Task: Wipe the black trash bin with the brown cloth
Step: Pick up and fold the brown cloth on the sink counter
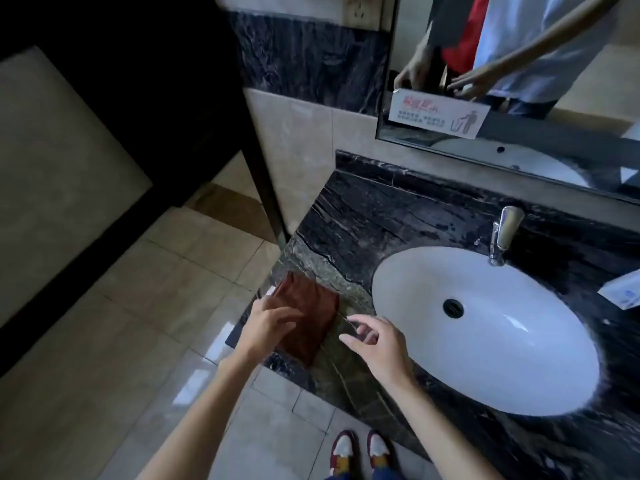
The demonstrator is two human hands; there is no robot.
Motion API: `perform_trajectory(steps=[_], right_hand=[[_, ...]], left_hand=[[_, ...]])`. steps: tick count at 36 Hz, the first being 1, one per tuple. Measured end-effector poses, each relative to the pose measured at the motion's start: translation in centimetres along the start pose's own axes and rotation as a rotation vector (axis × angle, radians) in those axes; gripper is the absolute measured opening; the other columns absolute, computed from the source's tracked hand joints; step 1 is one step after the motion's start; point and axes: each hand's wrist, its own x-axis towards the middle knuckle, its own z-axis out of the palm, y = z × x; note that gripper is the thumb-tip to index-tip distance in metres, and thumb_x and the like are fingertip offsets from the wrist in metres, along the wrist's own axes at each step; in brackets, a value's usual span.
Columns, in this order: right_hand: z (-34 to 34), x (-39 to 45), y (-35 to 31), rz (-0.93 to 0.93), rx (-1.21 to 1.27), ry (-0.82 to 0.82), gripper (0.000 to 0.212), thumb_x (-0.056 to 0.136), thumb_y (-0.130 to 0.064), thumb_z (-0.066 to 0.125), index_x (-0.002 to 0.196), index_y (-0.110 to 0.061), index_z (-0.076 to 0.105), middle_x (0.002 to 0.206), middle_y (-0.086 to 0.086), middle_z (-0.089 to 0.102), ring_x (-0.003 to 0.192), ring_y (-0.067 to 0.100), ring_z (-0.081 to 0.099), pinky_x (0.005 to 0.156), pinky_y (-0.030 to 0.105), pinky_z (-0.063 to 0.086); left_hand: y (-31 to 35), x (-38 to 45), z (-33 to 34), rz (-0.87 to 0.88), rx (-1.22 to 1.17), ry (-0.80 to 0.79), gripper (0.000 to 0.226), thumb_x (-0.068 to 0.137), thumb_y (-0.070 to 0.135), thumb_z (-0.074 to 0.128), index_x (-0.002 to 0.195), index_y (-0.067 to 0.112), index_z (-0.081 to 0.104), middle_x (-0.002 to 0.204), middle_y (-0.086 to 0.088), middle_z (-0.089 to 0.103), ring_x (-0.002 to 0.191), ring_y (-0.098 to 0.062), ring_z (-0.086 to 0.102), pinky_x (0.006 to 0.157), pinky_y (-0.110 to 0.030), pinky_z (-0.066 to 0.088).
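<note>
Countertop [398,216]: a slab of dark veined marble is shown, ending at its left edge above a beige tiled floor [114,341].
Brown cloth [311,313]: it is laid folded and flat on the counter's near left corner, just left of the basin.
Left hand [266,323]: it is spread loosely with the fingers extended over the cloth's left edge; whether the fingertips press on the fabric cannot be told. Nothing is gripped.
Right hand [377,344]: it is held relaxed with the fingers curled apart, over bare marble between the cloth and the basin; nothing is held.
Basin [519,368]: a white oval bowl is set into the counter, with a dark drain [453,308] near its centre.
Tap [504,233]: a chrome spout is mounted behind the basin.
Mirror [554,133]: it is fixed to the wall above the counter; the person's torso and both hands are reflected, cut off at the top edge.
Notice [438,112]: a white sticker is placed on the mirror's lower left; its text is too blurred to read.
White packet [623,289]: it is cut off by the right edge and cannot be identified.
Shoes [362,452]: red and white toes are seen at the bottom edge.
Left background: a dark partition [256,161] is seen; detail is lost in shadow.
Black trash bin: it is not seen in this view.
</note>
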Motion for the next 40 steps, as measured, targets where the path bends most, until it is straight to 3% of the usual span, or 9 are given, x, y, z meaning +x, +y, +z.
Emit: perform_trajectory(steps=[5, 9, 12, 25, 29, 36, 40], right_hand=[[3.0, 1.2, 0.6, -0.019, -0.108, 0.061, 0.031, 0.075, -0.037, 0.086, 0.105, -0.034, 0.078, 0.084, -0.012, 0.054, 0.077, 0.004, 0.054, 0.069, 0.024, 0.05], [5.7, 2.2, 1.2, -0.041, -0.302, 0.1, 0.038, 0.073, -0.047, 0.085, 0.108, -0.033, 0.078, 0.091, -0.009, 0.051, 0.092, 0.016, 0.056, 0.079, 0.03, 0.051], [7.4, 2.8, 1.2, -0.066, -0.433, 0.15, 0.044, 0.066, -0.05, 0.088, 0.106, -0.033, 0.079, 0.091, -0.006, 0.053, 0.09, 0.02, 0.052, 0.078, 0.036, 0.048], [9.8, 2.7, 2.0, -0.037, -0.665, 0.169, 0.058, 0.054, -0.053, 0.092, 0.105, -0.03, 0.078, 0.093, -0.002, 0.055, 0.089, 0.025, 0.056, 0.072, 0.041, 0.044], [10.2, 2.7, 2.0, -0.085, -0.716, 0.176, 0.053, 0.055, -0.048, 0.093, 0.102, -0.027, 0.077, 0.091, -0.002, 0.054, 0.087, 0.023, 0.054, 0.071, 0.04, 0.041], [10.0, 3.3, 2.9, -0.129, -0.703, 0.214, 0.045, 0.057, -0.048, 0.093, 0.096, -0.029, 0.079, 0.087, -0.005, 0.052, 0.084, 0.018, 0.05, 0.071, 0.038, 0.037], [9.8, 4.0, 2.7, -0.133, -0.698, 0.201, 0.039, 0.059, -0.045, 0.093, 0.091, -0.028, 0.079, 0.086, -0.005, 0.052, 0.085, 0.021, 0.056, 0.073, 0.04, 0.038]], left_hand=[[-1.3, 2.1, -1.5, -0.064, 0.123, -0.092, 0.04, 0.074, 0.028, 0.084, 0.109, 0.044, 0.074, 0.108, -0.007, 0.051, 0.102, -0.032, 0.043, 0.087, -0.04, 0.042], [-2.7, 3.7, -2.0, -0.104, 0.24, -0.217, 0.048, 0.072, 0.04, 0.084, 0.115, 0.055, 0.068, 0.118, -0.007, 0.045, 0.11, -0.031, 0.038, 0.095, -0.043, 0.044], [-3.5, 4.3, -2.3, -0.099, 0.298, -0.295, 0.053, 0.072, 0.043, 0.083, 0.119, 0.057, 0.064, 0.124, -0.005, 0.039, 0.115, -0.028, 0.034, 0.098, -0.04, 0.039], [-5.3, 4.9, -2.3, -0.102, 0.366, -0.246, 0.062, 0.064, 0.059, 0.08, 0.122, 0.063, 0.057, 0.115, -0.001, 0.037, 0.105, -0.023, 0.033, 0.09, -0.038, 0.04], [-5.0, 5.3, -2.2, -0.114, 0.373, -0.248, 0.061, 0.065, 0.056, 0.081, 0.122, 0.062, 0.057, 0.106, 0.002, 0.03, 0.096, -0.016, 0.023, 0.086, -0.036, 0.037], [-4.7, 5.5, -2.3, -0.11, 0.351, -0.235, 0.055, 0.067, 0.053, 0.081, 0.118, 0.058, 0.062, 0.103, 0.001, 0.034, 0.094, -0.017, 0.024, 0.08, -0.033, 0.031], [-4.8, 5.7, -2.0, -0.101, 0.299, -0.193, 0.05, 0.063, 0.05, 0.083, 0.111, 0.052, 0.069, 0.102, 0.0, 0.038, 0.095, -0.017, 0.028, 0.082, -0.036, 0.037]])
